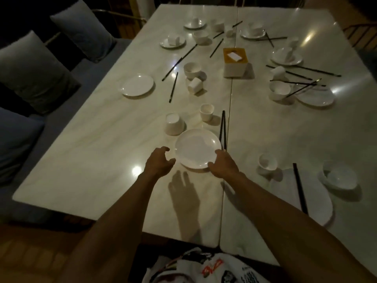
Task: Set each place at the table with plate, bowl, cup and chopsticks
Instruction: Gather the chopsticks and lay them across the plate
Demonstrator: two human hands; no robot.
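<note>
The plate [196, 150] lies flat on the pale tabletop [98, 152], close to the person's edge. The right hand [223, 163] holds the plate's near right rim, thumb and fingers curled onto it. The left hand [158, 162] sits just beside the plate's left rim with fingers loosely bent, holding nothing, a small gap between them. An upturned bowl [174, 124] stands just beyond the plate to its left, and a cup [207, 112] further beyond it. A pair of chopsticks [223, 129] lies along the plate's right side. A tissue box [234, 62] stands well beyond the plate.
</note>
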